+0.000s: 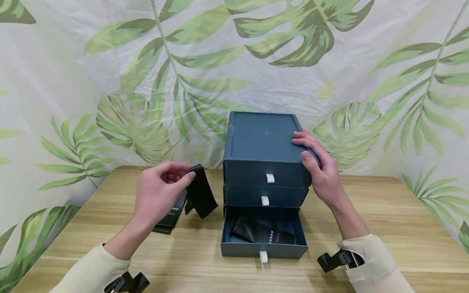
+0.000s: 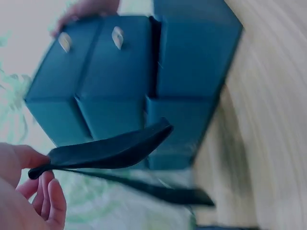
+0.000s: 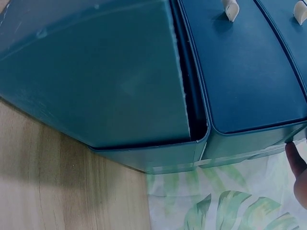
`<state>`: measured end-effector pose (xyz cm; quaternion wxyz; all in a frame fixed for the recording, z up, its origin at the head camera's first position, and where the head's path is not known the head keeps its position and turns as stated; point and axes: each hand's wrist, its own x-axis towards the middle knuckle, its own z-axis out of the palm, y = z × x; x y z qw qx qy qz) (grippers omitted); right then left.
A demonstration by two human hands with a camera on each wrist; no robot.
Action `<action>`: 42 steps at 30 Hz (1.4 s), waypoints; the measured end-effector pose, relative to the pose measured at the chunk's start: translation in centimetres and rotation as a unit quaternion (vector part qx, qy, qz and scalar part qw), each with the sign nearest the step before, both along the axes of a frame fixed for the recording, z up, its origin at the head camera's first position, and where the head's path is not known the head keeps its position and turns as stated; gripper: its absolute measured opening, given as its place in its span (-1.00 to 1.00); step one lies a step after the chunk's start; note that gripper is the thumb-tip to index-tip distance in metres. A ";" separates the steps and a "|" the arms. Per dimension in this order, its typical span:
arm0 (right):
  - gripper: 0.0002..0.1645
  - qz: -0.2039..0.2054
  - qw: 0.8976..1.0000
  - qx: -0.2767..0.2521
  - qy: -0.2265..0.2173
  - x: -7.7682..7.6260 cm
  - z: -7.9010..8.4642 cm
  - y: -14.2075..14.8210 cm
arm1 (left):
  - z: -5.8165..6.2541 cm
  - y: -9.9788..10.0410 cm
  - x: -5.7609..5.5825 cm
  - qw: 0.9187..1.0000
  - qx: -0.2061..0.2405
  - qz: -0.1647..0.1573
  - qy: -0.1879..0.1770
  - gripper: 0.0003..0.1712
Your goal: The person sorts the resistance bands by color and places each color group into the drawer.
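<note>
My left hand (image 1: 155, 191) pinches a flat, dark black pouch (image 1: 202, 193) by its top fold, thumb against fingers. Two layers of the pouch hang apart, plain in the left wrist view. My right hand (image 1: 326, 175) rests on the upper right edge of a blue drawer unit (image 1: 265, 138), fingers stretched onto the top and thumb near the front corner. The bottom drawer (image 1: 242, 250) is pulled out, and inside lies a black pouch (image 1: 253, 231) with pale round marks and lettering. Both drawers above it are closed.
Left of the unit, a small stack of black printed pouches (image 1: 166, 226) lies on the wooden table (image 1: 198, 264), partly behind my left hand. White fabric tabs (image 1: 270, 178) stick out from the drawer fronts. A leaf-patterned cloth (image 1: 205, 81) hangs behind the table.
</note>
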<state>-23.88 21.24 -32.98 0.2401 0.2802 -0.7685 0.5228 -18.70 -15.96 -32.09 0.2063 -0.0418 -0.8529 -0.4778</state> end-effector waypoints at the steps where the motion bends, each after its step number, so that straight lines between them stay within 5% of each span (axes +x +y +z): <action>1: -0.56 0.000 1.000 0.000 0.000 0.0 0.0 0.0 | 0.4 0.2 0.5 1.000 0.014 0.003 0.002 -0.83; 10: -0.56 0.001 1.000 -0.015 -0.003 0.0 0.1 -0.2 | 2.9 3.2 4.3 0.995 0.101 -0.019 0.008 -0.86; 18: -0.57 0.000 1.000 -0.008 -0.006 0.1 0.1 -0.1 | 2.8 7.6 5.8 0.983 0.159 -0.094 0.015 -0.84; 26: -0.57 -0.003 1.000 -0.001 -0.005 0.0 0.0 0.0 | 1.6 12.1 5.8 0.974 0.170 -0.144 0.036 -0.82; 32: -0.57 -0.005 1.000 0.004 0.000 0.1 -0.1 0.0 | -0.7 14.9 6.0 0.970 0.165 -0.161 0.077 -0.83; 42: -0.57 0.000 1.000 0.001 0.007 0.0 0.0 0.1 | -4.8 15.8 5.4 0.982 0.108 -0.132 0.074 -0.85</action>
